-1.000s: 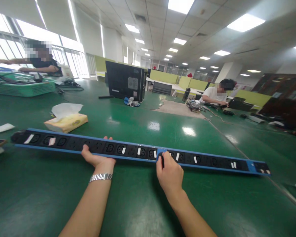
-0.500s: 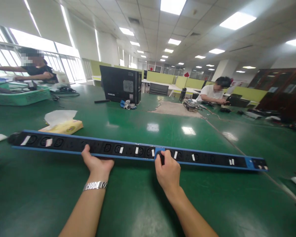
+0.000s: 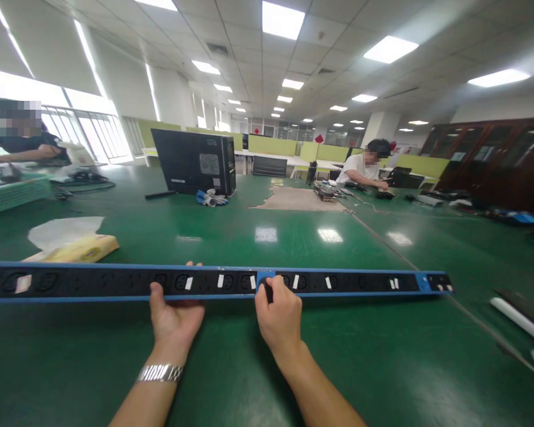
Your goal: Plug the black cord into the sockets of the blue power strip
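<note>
Over green table (image 3: 231,373): holding power strip (image 3: 211,283) across near side. Grasping it underneath with left hand (image 3: 172,315), clenching right hand (image 3: 282,311) on its black knob (image 3: 267,290). Apparently handling knob; probably calls for steady support. Noting tissue pack (image 3: 86,247) beyond, left.

A shiny, silver-coloured metal wristband (image 3: 161,373) of narrow, upright links circles the left wrist (image 3: 169,354) of a person whose left hand (image 3: 175,320) and right hand (image 3: 280,314) are bare, as are the left forearm (image 3: 145,408) and right forearm (image 3: 323,388), out to the head view's lower edge.
</note>
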Demonstrator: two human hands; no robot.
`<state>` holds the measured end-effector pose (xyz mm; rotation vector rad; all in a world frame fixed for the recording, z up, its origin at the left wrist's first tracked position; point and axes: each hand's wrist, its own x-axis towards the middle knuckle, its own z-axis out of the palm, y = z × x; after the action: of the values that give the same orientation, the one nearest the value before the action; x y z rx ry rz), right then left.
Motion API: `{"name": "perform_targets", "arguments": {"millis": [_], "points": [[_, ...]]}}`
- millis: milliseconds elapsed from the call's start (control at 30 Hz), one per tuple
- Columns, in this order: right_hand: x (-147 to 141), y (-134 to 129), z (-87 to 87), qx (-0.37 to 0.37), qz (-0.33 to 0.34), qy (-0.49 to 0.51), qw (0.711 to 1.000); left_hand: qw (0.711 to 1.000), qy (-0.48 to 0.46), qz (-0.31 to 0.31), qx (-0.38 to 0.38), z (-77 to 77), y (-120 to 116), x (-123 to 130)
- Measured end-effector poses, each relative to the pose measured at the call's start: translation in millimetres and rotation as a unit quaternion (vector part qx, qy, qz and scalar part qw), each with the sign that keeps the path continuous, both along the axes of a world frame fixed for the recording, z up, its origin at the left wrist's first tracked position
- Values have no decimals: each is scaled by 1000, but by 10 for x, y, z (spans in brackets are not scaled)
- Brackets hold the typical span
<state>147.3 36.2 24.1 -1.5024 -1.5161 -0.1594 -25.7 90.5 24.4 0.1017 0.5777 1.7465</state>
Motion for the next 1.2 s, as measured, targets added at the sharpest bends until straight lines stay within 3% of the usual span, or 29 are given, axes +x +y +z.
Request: {"name": "perform_targets", "arguments": {"millis": [100,267,433,500,567,633,767,933,1200], "points": [[76,24,6,-6,-5,7,1000,999,12,-45,-5,1,-34,69],[211,-55,76,-30,37,-47,998,997,45,-49,-47,50,-38,97],[95,-491,488,97,59,-48,992,996,88,-10,-7,50,-24,113],[218,-615,662,108,58,-40,992,996,89,-10,-4,40,-15,110],[510,-627,712,76,2,-24,997,997,79,-12,-11,50,-11,90],[871,-548,620,30,-62,-13,998,997,70,-15,-19,84,-10,57],[1282,-344,266,-38,-42,-14,998,997,76,8,-25,152,-10,1],[1134,-374,22,-13,-36,-67,997,996,70,3,-55,130,-2,-4],[1107,-285,21,60,-49,-57,995,995,80,31,-51,188,-30,-66]]}}
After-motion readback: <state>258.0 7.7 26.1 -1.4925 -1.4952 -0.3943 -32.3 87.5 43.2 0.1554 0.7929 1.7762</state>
